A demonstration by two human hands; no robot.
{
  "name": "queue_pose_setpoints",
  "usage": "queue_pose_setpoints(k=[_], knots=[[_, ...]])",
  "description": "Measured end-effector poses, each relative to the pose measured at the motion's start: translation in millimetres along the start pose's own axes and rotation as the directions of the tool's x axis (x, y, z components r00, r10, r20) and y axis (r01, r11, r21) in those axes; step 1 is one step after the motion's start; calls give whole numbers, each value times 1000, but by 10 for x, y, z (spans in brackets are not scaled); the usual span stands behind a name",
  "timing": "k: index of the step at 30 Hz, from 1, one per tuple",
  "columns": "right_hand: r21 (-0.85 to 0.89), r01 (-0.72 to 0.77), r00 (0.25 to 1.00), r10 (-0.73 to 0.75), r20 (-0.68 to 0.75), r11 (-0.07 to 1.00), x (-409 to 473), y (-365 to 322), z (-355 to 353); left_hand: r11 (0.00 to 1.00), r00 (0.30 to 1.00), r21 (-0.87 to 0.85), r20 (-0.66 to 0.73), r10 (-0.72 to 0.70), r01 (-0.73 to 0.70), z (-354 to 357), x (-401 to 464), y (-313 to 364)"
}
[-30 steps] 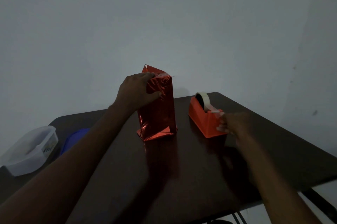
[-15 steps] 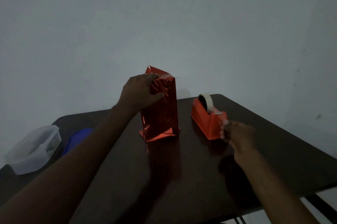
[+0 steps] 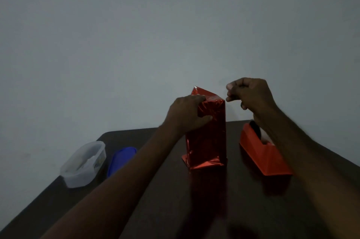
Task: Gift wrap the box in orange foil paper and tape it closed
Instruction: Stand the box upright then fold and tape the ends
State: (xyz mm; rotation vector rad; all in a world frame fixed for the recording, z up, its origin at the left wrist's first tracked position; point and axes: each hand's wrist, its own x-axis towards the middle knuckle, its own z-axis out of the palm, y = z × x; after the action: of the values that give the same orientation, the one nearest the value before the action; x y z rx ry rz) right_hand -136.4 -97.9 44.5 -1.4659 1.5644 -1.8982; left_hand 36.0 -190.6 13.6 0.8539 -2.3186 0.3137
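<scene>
Box stands upright on the bench, already sleeved in the orange foil, bottom end folded out flat against the surface. Left hand clamps the upper part: fingers over the top fold, thumb across the front face. I read that as pinning the flap down so the foil doesn't spring open.

Right hand is raised just beside the top right corner, fingers curled in a pinch grip. Probably a strip of tape, but too dim and clear to confirm, so I can't tell what it holds.

Tape dispenser sits close on the right, short reach for more strips. Clear tub and blue lid are parked far left, out of the work area.

Next: tape across the top fold.
</scene>
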Motion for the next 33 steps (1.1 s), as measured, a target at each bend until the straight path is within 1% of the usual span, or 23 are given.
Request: queue_pose_setpoints(k=[1, 3, 7, 10, 12, 14, 17, 21, 26, 33], knots=[[-23, 17, 1000, -16, 7, 1000, 74, -25, 28, 1000, 1000, -3, -1, 11, -11, 12, -3, 21], [-64, 32, 997, -28, 72, 997, 220, -59, 127, 1000, 1000, -5, -5, 26, -26, 21, -5, 21], [-145, 7, 975, 25, 220, 989, 381, -51, 286, 998, 998, -27, -28, 53, -53, 45, 27, -35], [-120, -23, 970, 51, 237, 993, 407, 17, 332, 998, 999, -40, -4, 51, -51, 59, 44, -61], [-106, -23, 973, 47, 228, 994, 424, 73, 348, 989, 999, -147, 37, -14, 19, 31, 62, -92], [-101, -15, 972, 38, 230, 995, 453, 120, 366, 951, 993, -288, 67, -97, 113, -28, 91, -119], [-86, -8, 973, 28, 231, 996, 474, 160, 409, 872, 977, -443, 41, -210, 206, -155, 162, -150], [-61, 9, 974, 5, 227, 998, 456, 171, 422, 776, 948, -569, 17, -318, 271, -252, 286, -183], [-80, 40, 974, -20, 227, 996, 440, 178, 417, 678, 908, -653, 35, -417, 337, -234, 447, -220], [-80, 42, 981, -26, 194, 996, 445, 179, 426, 645, 881, -650, 82, -466, 402, -434, 550, -377]])
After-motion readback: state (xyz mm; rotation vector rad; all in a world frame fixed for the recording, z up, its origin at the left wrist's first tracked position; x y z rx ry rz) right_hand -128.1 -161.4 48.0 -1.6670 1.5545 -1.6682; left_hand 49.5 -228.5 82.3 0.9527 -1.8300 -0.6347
